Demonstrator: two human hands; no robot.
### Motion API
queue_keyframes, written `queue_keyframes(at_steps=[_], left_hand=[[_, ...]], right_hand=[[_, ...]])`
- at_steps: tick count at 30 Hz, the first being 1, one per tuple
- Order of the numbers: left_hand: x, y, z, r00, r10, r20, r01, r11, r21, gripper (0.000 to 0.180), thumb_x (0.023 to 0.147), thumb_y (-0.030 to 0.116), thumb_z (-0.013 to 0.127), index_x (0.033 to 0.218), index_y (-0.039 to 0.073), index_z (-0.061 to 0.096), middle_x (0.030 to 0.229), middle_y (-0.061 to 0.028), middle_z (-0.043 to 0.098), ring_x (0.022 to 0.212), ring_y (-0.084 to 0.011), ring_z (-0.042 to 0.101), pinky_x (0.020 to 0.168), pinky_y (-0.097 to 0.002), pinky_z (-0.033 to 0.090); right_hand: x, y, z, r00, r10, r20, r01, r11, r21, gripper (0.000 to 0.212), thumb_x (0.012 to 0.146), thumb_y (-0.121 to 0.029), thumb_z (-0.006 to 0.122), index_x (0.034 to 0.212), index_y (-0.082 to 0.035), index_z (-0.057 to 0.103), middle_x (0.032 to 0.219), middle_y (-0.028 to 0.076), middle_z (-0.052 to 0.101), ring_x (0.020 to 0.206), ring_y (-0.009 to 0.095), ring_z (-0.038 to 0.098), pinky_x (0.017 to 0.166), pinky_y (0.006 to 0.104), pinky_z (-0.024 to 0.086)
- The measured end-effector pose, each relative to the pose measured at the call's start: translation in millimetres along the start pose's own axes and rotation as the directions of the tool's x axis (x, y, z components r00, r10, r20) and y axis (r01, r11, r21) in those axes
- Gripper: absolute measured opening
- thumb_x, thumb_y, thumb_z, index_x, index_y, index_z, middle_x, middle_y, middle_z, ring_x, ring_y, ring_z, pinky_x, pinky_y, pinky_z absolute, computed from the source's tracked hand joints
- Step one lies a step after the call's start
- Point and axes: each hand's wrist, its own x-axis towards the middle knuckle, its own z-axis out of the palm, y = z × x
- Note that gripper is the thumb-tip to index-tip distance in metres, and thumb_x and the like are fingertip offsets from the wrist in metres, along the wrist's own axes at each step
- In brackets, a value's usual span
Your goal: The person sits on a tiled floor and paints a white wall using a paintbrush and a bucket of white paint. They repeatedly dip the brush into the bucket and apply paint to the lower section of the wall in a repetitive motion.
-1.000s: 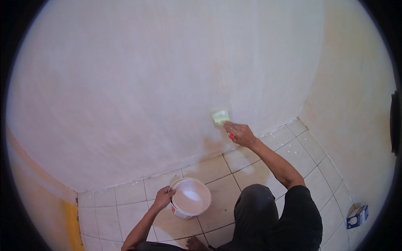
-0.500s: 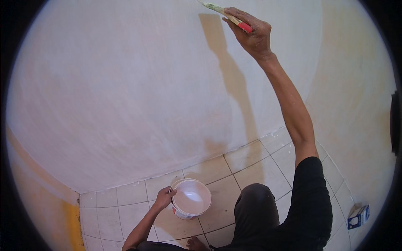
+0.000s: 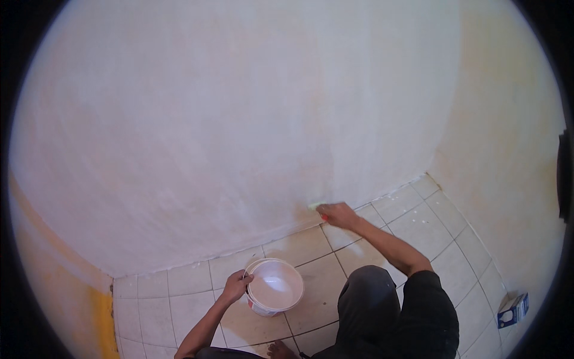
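My right hand (image 3: 339, 215) is closed around the handle of a paintbrush (image 3: 324, 217) with a red handle end. Its pale bristle end lies against or very close to the lower part of the white-painted wall (image 3: 239, 119), just above the floor. My left hand (image 3: 236, 285) grips the rim or wire handle of a white paint bucket (image 3: 257, 304), fingers curled at its left side. Whitish paint (image 3: 276, 287) shows inside the bucket, which is held over the tiled floor in front of me.
Beige floor tiles (image 3: 311, 281) meet the wall along a paint-spotted edge. A blue and white box (image 3: 512, 310) stands at the right by the side wall (image 3: 502, 149). A yellow strip (image 3: 103, 317) marks the left wall's lower end. My bent knee (image 3: 369, 299) is beside the bucket.
My right hand has swept the paintbrush from high on the wall down to near the floor. The left hand and bucket have barely moved.
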Motion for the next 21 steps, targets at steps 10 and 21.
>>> queue_keyframes(at_steps=[10,21], left_hand=[[-2,-4,0,0.999,-0.035,-0.004,0.035,0.999,-0.014,0.031,0.093,0.029,0.061,0.082,0.0,0.062,0.068,-0.0074,0.06,0.063,-0.016,0.055,0.06,-0.0336,0.044],[-2,-8,2,1.0,0.009,-0.016,-0.007,0.993,0.121,0.036,0.091,0.036,0.062,0.086,0.0,0.065,0.081,-0.0142,0.067,0.078,-0.0244,0.063,0.073,-0.0375,0.048]], right_hand=[[228,-64,-303,0.673,-0.48,-0.563,0.258,0.866,-0.429,0.029,0.077,-0.002,0.072,0.106,-0.008,0.069,0.103,0.009,0.072,0.084,0.028,0.071,0.069,0.0326,0.058],[51,-23,-47,0.954,-0.121,-0.274,0.094,0.989,-0.11,0.037,0.085,-0.005,0.064,0.122,-0.003,0.063,0.123,0.015,0.065,0.111,0.029,0.065,0.093,0.0377,0.055]])
